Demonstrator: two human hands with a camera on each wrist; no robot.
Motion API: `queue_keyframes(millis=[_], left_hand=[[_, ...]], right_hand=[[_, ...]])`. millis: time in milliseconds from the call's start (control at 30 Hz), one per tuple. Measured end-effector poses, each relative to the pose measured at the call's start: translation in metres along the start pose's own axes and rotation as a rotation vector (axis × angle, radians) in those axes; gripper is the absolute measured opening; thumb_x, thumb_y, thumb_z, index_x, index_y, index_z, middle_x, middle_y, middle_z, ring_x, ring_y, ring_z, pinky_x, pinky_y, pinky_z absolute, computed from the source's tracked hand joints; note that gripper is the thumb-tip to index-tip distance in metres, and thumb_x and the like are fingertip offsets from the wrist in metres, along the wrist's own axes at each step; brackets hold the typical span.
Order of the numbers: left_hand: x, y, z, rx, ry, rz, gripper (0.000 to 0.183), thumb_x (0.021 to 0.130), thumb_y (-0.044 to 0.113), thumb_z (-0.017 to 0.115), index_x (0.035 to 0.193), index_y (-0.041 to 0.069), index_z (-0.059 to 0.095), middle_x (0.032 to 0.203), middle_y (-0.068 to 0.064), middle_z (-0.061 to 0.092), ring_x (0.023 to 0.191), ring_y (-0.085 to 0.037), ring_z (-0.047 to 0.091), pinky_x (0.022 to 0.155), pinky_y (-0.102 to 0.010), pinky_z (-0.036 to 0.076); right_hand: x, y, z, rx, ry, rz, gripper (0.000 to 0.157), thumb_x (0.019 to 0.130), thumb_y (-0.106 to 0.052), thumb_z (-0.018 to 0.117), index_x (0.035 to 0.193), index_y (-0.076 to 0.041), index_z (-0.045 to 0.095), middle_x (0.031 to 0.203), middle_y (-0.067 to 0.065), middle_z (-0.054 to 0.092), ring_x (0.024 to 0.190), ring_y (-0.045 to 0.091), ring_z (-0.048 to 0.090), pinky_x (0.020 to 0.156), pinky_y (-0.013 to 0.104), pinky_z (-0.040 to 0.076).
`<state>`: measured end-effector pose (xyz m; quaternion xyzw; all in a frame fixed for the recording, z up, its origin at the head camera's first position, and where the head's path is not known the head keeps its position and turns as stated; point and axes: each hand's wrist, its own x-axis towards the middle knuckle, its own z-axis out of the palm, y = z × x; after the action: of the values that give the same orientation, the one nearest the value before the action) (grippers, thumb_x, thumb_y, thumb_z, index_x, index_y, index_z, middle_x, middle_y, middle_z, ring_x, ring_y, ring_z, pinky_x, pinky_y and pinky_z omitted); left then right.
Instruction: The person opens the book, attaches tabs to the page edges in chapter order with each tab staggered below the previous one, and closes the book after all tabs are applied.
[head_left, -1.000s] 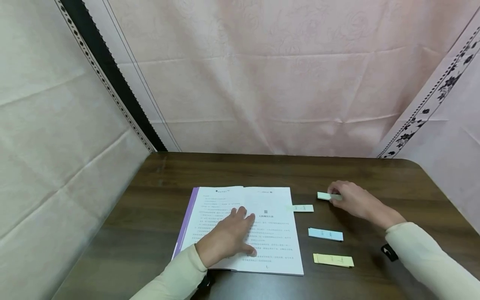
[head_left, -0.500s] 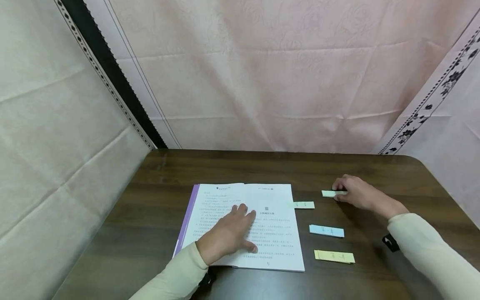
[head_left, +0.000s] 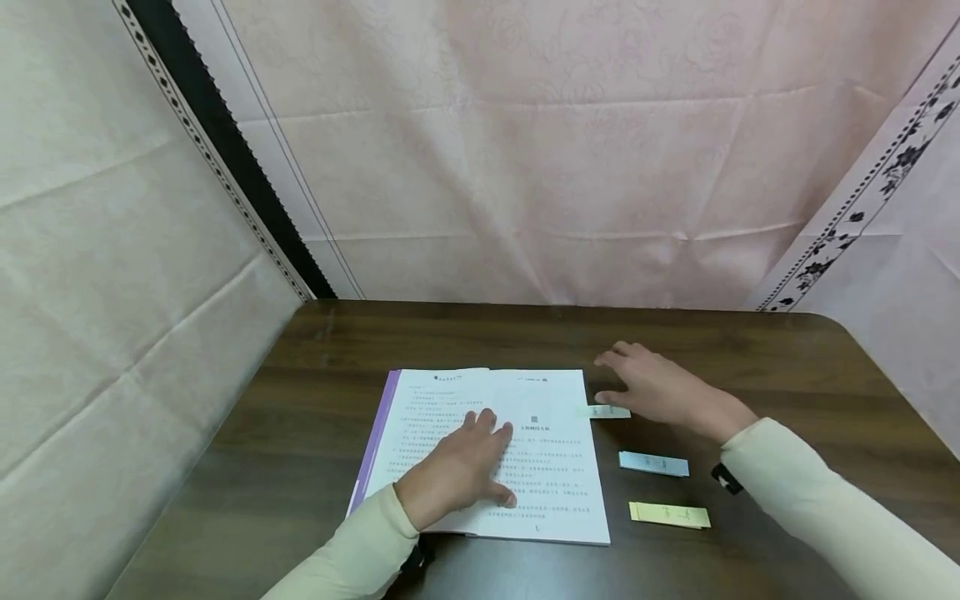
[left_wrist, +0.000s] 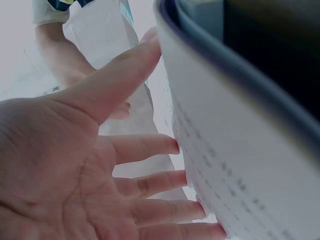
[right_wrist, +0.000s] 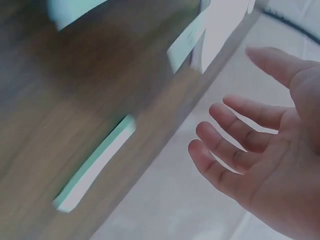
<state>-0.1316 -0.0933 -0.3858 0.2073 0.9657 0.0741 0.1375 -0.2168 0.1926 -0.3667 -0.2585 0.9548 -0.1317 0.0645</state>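
An open book [head_left: 555,500] with a purple cover edge lies on the table. My left hand [head_left: 453,471] rests on its pages, fingers spread; in the left wrist view the fingertips touch the printed paper [left_wrist: 240,130]. A pale green sticky tab [head_left: 611,412] juts from the right page's outer edge. Over that tab's outer end hovers my right hand [head_left: 667,387], fingers apart and holding nothing. The right wrist view shows a green sticky-note pad [right_wrist: 95,165] on the table, hidden behind the right hand in the head view.
Right of the book lie a blue sticky-note pad [head_left: 653,464] and, nearer the front, a yellow sticky-note pad [head_left: 670,515]. The dark wooden table [head_left: 262,467] has a far edge against hanging pale cloth [head_left: 525,167].
My right hand has let go of the green sticky-note pad and moved left toward the book's tab, fingers spreading. The left hand stays in place on the page.
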Motion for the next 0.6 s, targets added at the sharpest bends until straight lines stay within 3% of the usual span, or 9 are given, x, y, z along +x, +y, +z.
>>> queue_keyframes(millis=[167,400,600], left_hand=[[0.002,0.001,0.001,0.014,-0.009,-0.003,0.095,0.074,0.044,0.096,0.151,0.004,0.057,0.148,-0.021,0.052,0.143,-0.044,0.048,0.104,-0.05,0.055],[0.002,0.005,0.001,0.039,-0.013,-0.007,0.094,0.075,0.046,0.095,0.151,0.005,0.057,0.148,-0.02,0.053,0.139,-0.039,0.052,0.099,-0.047,0.057],[0.001,0.004,-0.001,0.053,-0.011,-0.015,0.093,0.074,0.044,0.096,0.149,0.005,0.059,0.146,-0.02,0.054,0.135,-0.038,0.054,0.094,-0.048,0.059]], right_hand=[[0.022,-0.019,0.013,-0.07,-0.053,0.004,0.07,0.095,-0.039,0.08,0.147,0.003,0.057,0.144,0.025,0.057,0.13,0.043,0.056,0.104,0.062,0.048],[0.038,-0.02,0.026,-0.038,-0.154,0.081,0.081,0.094,-0.041,0.08,0.154,0.003,0.048,0.161,0.032,0.039,0.148,0.052,0.037,0.117,0.068,0.033],[0.042,-0.023,0.027,-0.038,-0.115,0.045,0.071,0.09,-0.037,0.086,0.145,-0.001,0.06,0.143,0.023,0.057,0.125,0.041,0.055,0.107,0.063,0.045]])
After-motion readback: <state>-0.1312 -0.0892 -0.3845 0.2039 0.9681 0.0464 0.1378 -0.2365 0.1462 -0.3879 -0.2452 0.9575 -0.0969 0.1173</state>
